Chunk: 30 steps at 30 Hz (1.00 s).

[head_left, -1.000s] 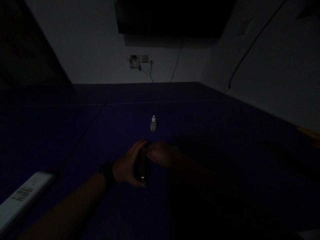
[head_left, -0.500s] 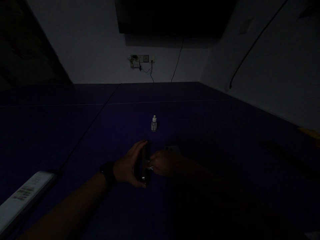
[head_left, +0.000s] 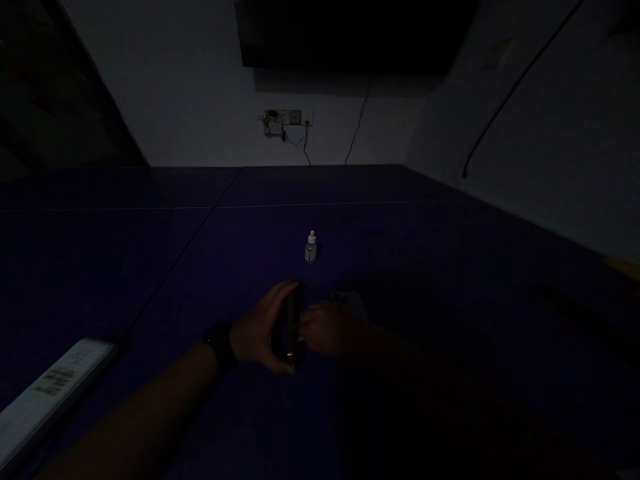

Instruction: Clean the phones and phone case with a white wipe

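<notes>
Low in the middle, my left hand [head_left: 257, 330], with a dark watch on its wrist, grips a slim dark phone [head_left: 291, 323] by its two ends. The phone stands on edge, thumb at the near end and fingers at the far end, with a shiny near corner. My right hand [head_left: 323, 328] is closed against the phone's right face, pinching a small white cloth or tissue [head_left: 301, 339] mostly hidden by the fingers. Partly behind that hand, a flat grey slab [head_left: 355, 303] lies on the blue-purple surface. Dim light hides the finer detail.
A small dropper bottle [head_left: 311, 250] with a white cap stands upright beyond my hands. A white power strip [head_left: 55, 393] lies at the left. Wall sockets [head_left: 287, 119] with cables and a dark screen [head_left: 350, 33] are at the back. A long dark object [head_left: 580, 320] lies at right.
My right fingers have shifted slightly along the phone's face, and less of the white cloth shows. My left hand keeps its grip. The whole view has moved slightly.
</notes>
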Motion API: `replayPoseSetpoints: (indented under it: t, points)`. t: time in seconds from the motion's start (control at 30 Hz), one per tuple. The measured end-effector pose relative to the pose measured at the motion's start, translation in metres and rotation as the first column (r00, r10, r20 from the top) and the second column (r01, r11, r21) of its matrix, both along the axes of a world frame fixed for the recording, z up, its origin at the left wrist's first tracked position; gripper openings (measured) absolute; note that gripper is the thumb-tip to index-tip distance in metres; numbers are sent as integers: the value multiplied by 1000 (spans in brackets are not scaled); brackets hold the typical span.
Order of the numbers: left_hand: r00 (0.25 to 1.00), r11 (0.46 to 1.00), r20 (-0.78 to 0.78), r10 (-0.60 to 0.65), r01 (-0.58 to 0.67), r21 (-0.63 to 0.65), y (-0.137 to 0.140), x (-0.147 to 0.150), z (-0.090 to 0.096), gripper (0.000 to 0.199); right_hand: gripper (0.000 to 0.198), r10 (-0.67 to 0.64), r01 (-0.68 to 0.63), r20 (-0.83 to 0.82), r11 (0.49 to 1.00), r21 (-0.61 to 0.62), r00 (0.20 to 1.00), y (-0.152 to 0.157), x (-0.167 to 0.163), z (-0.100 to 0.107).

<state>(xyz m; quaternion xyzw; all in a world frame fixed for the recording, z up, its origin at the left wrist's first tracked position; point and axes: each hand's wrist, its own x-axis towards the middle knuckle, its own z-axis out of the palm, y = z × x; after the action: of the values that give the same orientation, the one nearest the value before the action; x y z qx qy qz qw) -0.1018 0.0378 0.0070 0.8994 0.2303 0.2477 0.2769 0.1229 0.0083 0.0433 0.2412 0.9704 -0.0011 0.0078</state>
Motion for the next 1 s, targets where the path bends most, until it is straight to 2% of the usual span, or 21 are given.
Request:
replayPoseSetpoints:
  t: [0.07, 0.13, 0.3, 0.37, 0.43, 0.53, 0.67, 0.77, 0.9, 1.0]
  points:
    - [1000, 1000, 2, 7, -7, -3, 0, 0, 0, 153, 17, 76, -77, -7, 994, -77, 997, -2, 0, 2]
    - [1000, 1000, 5, 12, -12, -8, 0, 0, 0, 153, 17, 161, -171, -66, 966, -192, 985, -6, 2, 7]
    - [997, 997, 74, 9, -3, -77, -2, -2, 4, 148, 23, 123, -210, -230, 891, -403, 965, -10, 7, 23]
    - [990, 989, 138, 21, -1, -146, -3, -3, 5, 143, 25, 79, -195, -279, 887, -419, 957, -11, 5, 24]
    - [980, 977, 194, 33, 9, -211, -2, -3, 4, 138, 27, 18, -156, -344, 912, -380, 939, -12, 0, 21]
    - [971, 972, 238, 32, 25, -234, 1, -3, 0, 130, 15, -82, -119, -502, 927, -356, 861, -16, -8, 16]
    - [969, 982, 238, 71, -25, -188, 2, -2, 1, 104, 16, -353, -95, -664, 837, -539, 659, -22, -12, 27]
    - [973, 989, 209, 102, -77, -123, -2, 0, 8, 100, 20, -563, 9, -614, 741, -671, 553, -25, -11, 42]
    - [970, 985, 205, 130, -101, -143, -6, 3, 14, 91, 23, -694, 44, -484, 594, -804, 533, -21, -7, 54]
    - [947, 955, 274, 169, -88, -285, -4, 2, 9, 93, 27, -694, 18, -451, 555, -832, 562, -11, 0, 52]
